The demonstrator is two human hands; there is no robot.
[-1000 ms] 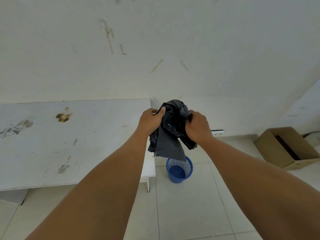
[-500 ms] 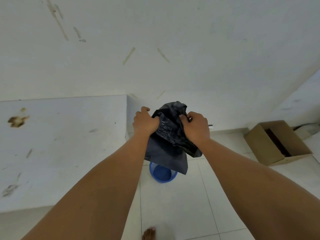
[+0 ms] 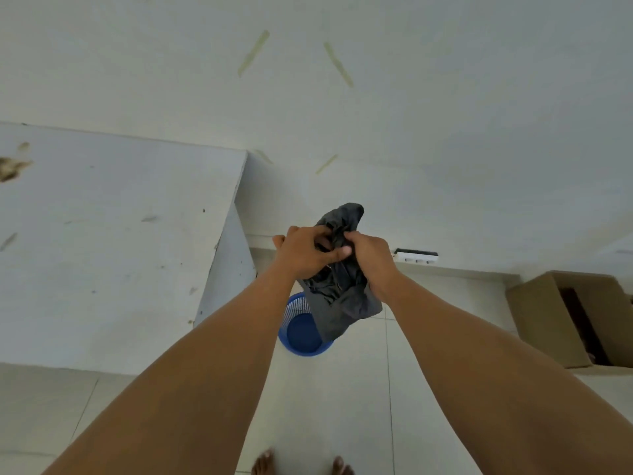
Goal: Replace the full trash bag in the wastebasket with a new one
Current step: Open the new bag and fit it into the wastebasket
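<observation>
A crumpled black trash bag (image 3: 344, 299) hangs in the air between both hands, its lower end dangling over the wastebasket. My left hand (image 3: 303, 253) grips its upper part from the left. Pressed close beside it, my right hand (image 3: 371, 257) grips the same bunched part from the right. Below them on the floor stands the blue mesh wastebasket (image 3: 299, 329). The part of its inside that shows is bare blue with no liner; the bag hides its right side.
A stained white table (image 3: 113, 241) fills the left, its corner close to the wastebasket. An open cardboard box (image 3: 579, 317) sits on the tiled floor at the right. A white power strip (image 3: 416, 257) lies along the wall base. My bare toes (image 3: 301, 464) show at the bottom.
The view has moved closer to the wastebasket and tilted down, so my toes show. Both hands have come together and bunched the bag's top tighter.
</observation>
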